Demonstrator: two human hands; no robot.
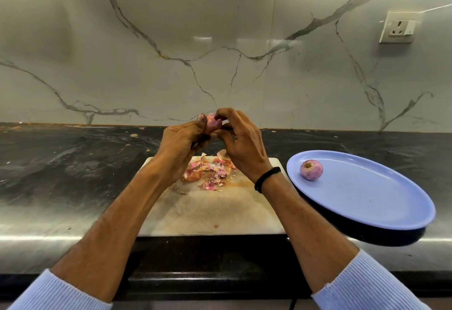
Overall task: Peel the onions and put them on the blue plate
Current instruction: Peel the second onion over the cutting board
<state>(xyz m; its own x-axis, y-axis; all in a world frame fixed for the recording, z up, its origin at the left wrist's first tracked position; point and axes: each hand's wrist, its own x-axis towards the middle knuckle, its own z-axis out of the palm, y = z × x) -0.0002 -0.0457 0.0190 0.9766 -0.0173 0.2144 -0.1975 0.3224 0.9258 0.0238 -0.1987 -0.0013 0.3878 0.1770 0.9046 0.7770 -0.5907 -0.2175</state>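
**A home kitchen, shown by its counter and fittings**

A domestic kitchen is being shown. A dark polished stone counter (73,163) is being backed by a white marble-veined wall panel (220,53) rising directly behind it. A wall socket with a switch (398,27) is being seen above the counter's right end. On the counter's middle, a stained white cutting board (220,212) is being used, strewn with onion skins (210,171); just right of the board, a blue plate (367,199) is being kept.
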